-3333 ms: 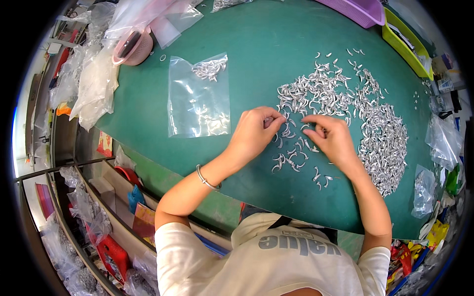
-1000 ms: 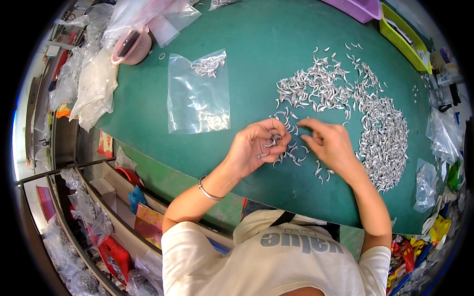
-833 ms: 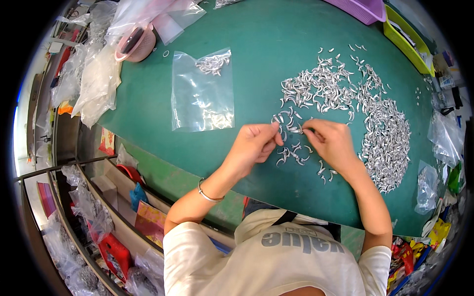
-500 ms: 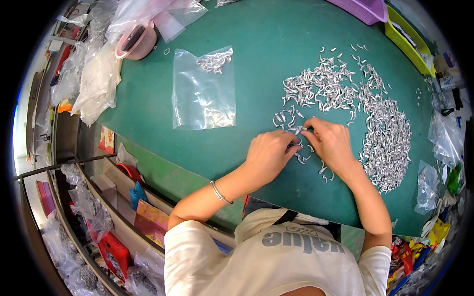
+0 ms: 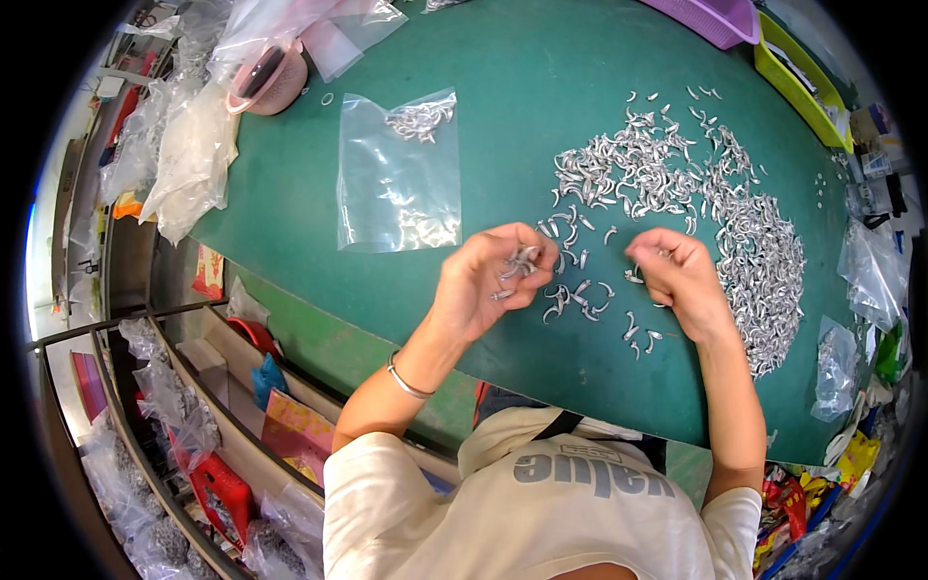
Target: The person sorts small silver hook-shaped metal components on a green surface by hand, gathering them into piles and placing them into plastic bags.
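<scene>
Several small curved silver metal pieces [image 5: 523, 263] lie in my left hand [image 5: 483, 275], which is turned palm up with its fingers curled around them. My right hand [image 5: 681, 278] hovers over the table to the right, thumb and fingers drawn together; whether a piece is between them is hidden. Loose curved metal pieces [image 5: 582, 293] are scattered on the table between my hands. Beyond and beside my right hand spreads a large pile of the same pieces [image 5: 759, 280]. At the left a clear plastic bag [image 5: 398, 193] lies flat with a small cluster of pieces at its top.
The green tabletop [image 5: 522, 87] carries everything. A pink basket [image 5: 280, 87] with a dark object stands at the far left, beside plastic bags [image 5: 188, 159]. Purple [image 5: 710, 19] and lime-green [image 5: 802, 87] baskets sit at the far right. Filled compartments [image 5: 222, 387] lie below left.
My left hand has turned palm up and moved left, showing the pieces in it. My right hand has drawn away to the right, uncovering loose pieces between the hands.
</scene>
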The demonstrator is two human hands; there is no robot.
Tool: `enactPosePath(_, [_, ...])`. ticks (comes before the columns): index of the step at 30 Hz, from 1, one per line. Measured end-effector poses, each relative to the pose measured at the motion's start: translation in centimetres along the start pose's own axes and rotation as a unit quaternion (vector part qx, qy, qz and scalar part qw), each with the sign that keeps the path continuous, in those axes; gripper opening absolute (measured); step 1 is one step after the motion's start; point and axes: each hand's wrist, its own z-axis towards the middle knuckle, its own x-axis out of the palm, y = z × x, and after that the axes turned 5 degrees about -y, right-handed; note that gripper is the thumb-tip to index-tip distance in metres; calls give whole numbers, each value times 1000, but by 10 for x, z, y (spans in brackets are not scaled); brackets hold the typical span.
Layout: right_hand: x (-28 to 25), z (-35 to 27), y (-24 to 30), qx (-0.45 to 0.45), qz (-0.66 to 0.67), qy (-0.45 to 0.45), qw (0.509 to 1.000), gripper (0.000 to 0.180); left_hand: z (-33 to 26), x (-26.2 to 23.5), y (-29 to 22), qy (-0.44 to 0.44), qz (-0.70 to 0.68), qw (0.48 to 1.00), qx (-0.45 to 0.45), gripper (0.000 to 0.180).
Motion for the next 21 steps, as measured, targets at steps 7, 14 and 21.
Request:
enactPosePath(7, [26,-1,-7,-175,-412,-74,891,12,-2,-10,15,-133,239,960,57,33])
enactPosePath(14, [48,12,-21,-269,-498,-86,820,14,3,-22,13,-32,5,999,2,30])
enactPosePath(21, [41,2,2,-202,-533,-72,819,14,-3,-18,23,-124,529,794,273,9])
